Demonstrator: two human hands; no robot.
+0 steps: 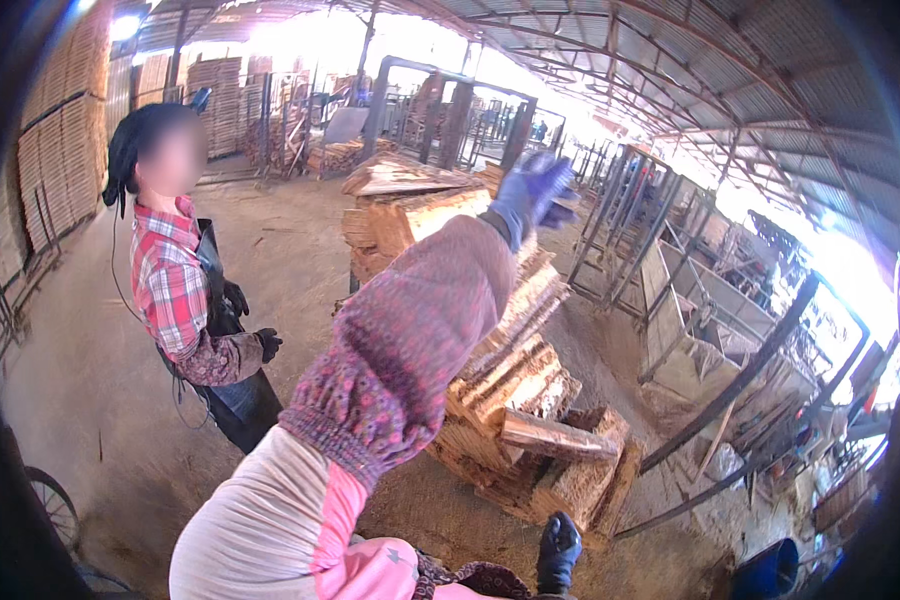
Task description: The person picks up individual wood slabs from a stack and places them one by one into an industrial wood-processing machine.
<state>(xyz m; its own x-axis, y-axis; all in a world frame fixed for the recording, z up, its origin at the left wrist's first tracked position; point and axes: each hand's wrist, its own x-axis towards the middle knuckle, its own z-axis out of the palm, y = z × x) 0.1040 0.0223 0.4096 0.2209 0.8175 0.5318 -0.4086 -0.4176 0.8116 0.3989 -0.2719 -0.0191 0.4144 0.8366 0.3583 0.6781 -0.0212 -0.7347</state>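
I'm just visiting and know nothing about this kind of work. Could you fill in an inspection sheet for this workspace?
Surface: brown, dusty-looking floor.
Job's things: pile of rough-edged boards; a short board lies across its near end.
Clutter: blue barrel at lower right; small items around it are too unclear to name.
Hands: left hand gloved, stretched out ahead, nothing seen in it; right hand dark-gloved, low near the pile's near end, grip unclear.
Cables: thin dark cord hangs by the co-worker; its ends are unclear.
Surroundings: co-worker in a checked shirt on the left; stacked wood behind; metal-framed roof overhead.
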